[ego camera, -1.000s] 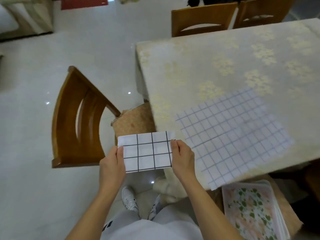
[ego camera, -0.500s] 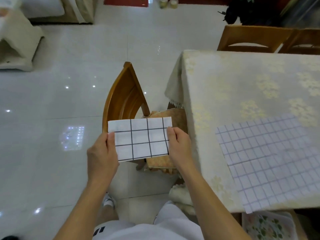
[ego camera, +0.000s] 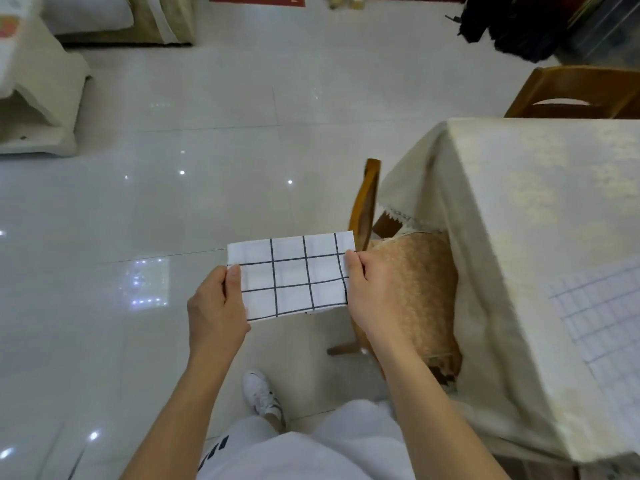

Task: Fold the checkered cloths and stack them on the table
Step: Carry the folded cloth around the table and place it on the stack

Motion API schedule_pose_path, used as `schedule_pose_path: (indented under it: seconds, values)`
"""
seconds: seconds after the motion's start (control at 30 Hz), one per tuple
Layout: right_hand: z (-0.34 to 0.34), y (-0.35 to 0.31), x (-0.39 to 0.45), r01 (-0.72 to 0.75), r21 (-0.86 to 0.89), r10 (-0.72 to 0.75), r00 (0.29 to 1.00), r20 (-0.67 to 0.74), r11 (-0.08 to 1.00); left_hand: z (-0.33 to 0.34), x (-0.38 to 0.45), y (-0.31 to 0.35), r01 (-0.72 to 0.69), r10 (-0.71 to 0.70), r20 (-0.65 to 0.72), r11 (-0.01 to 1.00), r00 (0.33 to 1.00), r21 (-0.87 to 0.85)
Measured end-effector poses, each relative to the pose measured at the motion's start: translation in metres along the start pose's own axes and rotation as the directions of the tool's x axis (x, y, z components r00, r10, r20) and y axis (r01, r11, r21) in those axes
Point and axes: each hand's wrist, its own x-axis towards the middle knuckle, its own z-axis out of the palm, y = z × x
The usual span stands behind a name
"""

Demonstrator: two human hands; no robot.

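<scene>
I am looking at the surface (ego camera: 540, 209) first, off to my right under its pale flowered covering, with a second checkered cloth (ego camera: 602, 327) lying flat on it near the frame edge. It is lying close to the near edge, so I judge a careless set-down of the next piece could be nudging it off. The wooden chair (ego camera: 408, 289) is sitting between me and that surface, and I judge it is crowding the reach: an arm swinging across could be catching the chair back and loosening a fold. The folded checkered cloth (ego camera: 294, 277) is hanging in the air in front of me over the floor, well apart from the surface. My left hand (ego camera: 216, 306) is pinching its left edge, thumb on top, and my right hand (ego camera: 369, 292) is pinching its right edge the same way. The layers are only being held at the ends, so I judge the middle could be sagging open, or dropping to the floor if either pinch eases. I am finding no readable writing, brand or label anywhere
</scene>
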Motion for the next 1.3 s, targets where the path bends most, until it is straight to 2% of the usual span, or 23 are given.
schedule_pose_path:
  seconds: [0.27, 0.53, 0.9, 1.13, 1.3]
  values:
    - [0.064, -0.041, 0.032, -0.018, -0.082, 0.019, 1.0, 0.01, 0.996, -0.046, 0.08, -0.011, 0.009, -0.009, 0.039, 1.0, 0.999, 0.012]
    - [0.102, -0.059, 0.107, -0.039, -0.036, 0.039, 0.999, -0.002, 0.999, -0.041, 0.169, 0.01, -0.026, 0.024, 0.058, 0.999, 0.998, 0.029]
    - [0.102, -0.094, 0.333, -0.11, 0.118, 0.12, 0.99, -0.074, 0.987, 0.049, 0.374, 0.118, -0.105, 0.095, 0.111, 0.99, 0.989, 0.096]
    - [0.066, -0.096, 0.439, -0.202, 0.219, 0.239, 0.958, -0.158, 0.954, 0.122, 0.459, 0.191, -0.151, 0.122, 0.248, 0.983, 0.961, 0.105]
    - [0.046, -0.085, 0.493, -0.254, 0.227, 0.304, 0.926, -0.225, 0.94, 0.174, 0.506, 0.227, -0.209, 0.161, 0.345, 0.972, 0.925, 0.108]
